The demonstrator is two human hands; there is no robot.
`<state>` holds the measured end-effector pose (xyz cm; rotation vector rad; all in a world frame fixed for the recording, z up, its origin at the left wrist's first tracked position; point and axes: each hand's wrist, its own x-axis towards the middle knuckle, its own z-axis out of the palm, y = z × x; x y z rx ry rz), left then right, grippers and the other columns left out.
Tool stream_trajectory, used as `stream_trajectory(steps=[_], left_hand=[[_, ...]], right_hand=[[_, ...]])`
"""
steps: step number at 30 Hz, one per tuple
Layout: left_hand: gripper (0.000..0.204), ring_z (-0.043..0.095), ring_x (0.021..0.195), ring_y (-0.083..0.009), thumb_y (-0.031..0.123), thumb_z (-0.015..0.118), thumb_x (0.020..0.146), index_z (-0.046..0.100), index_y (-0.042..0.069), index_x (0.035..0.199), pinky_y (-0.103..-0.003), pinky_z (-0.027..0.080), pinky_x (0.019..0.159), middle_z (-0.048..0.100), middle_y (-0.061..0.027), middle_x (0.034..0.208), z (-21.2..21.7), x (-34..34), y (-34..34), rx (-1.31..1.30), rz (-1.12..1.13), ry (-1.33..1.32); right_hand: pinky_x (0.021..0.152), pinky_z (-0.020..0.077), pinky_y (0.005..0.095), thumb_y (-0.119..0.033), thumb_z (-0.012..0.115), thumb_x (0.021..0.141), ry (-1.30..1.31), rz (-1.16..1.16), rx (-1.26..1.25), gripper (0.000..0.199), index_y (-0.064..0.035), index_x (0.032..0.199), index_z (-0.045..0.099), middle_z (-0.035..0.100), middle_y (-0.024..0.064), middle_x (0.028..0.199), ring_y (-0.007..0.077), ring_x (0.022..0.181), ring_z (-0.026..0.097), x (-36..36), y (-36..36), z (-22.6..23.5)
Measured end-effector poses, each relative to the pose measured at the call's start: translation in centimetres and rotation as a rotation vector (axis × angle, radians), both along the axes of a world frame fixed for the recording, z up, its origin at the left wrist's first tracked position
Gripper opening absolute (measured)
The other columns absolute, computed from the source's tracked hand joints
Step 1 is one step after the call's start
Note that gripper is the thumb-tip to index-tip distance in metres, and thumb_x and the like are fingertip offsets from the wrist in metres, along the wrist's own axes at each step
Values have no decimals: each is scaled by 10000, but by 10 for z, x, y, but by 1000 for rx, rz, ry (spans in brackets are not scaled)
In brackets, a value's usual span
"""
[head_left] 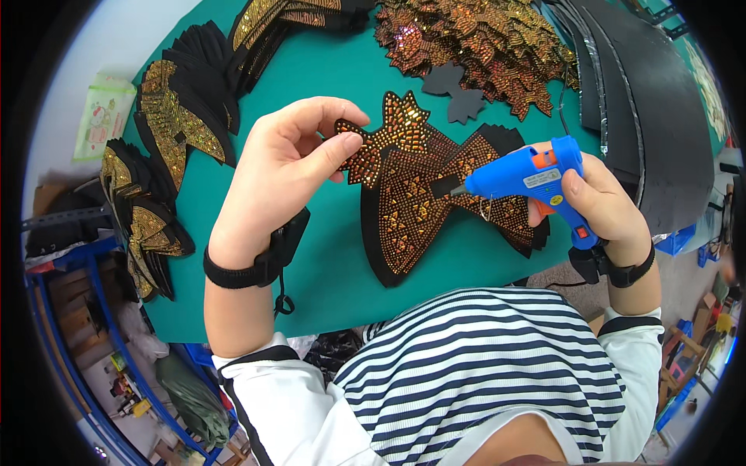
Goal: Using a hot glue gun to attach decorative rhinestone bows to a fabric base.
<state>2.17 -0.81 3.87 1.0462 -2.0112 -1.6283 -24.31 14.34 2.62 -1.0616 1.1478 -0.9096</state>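
Note:
Between the thumb and fingers of my left hand (299, 151) is a small black bow-shaped piece (406, 123) studded with orange and gold beads. It is held tilted, just above the far left part of a larger beaded bow (404, 217). My right hand (602, 202) is wrapped round a blue hot glue gun (536, 175) with orange parts. The gun's nozzle points left, close to the small black patch at the large bow's middle; whether it touches cannot be told. Several black layers show beneath the large bow's edges.
A green tabletop (326, 268) lies under everything. Stacks of gold-beaded black pieces (179, 116) stand at the left, and a heap of small beaded bows (474, 50) at the back. Plain black bow pieces (458, 92) lie before the heap. Black sheets (660, 116) cover the right side.

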Motion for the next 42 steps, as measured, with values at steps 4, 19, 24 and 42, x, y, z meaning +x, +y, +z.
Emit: stream_trajectory(steps=[4,19,24,42], left_hand=[[148,502,671,-34,69,581,815,581,9,950,-174,418,601,554,20,747,-15,5,3,40,90,103],[129,460,635,-26,68,560,829,577,11,945,-159,388,572,529,35,721,-58,-24,13,259,93,5],[122,419,603,-4,76,566,825,579,26,935,-152,344,497,503,54,705,-57,-35,7,320,137,5],[154,489,703,-25,56,590,808,587,2,952,-156,387,620,565,25,783,-37,-33,10,151,120,275]], right_hand=[[668,433,250,-369,430,896,18,-12,35,461,16,1147,445,575,93,813,129,701,557,-1,-1,-4],[696,458,259,-497,404,865,-282,-176,78,605,45,1132,438,604,145,812,182,729,591,-22,25,-50],[707,458,262,-492,387,874,-298,-228,56,590,53,1081,479,609,142,805,183,734,595,-25,33,-48],[632,424,242,-402,459,877,-40,-149,-31,508,16,1165,437,560,99,812,132,673,536,-16,21,-22]])
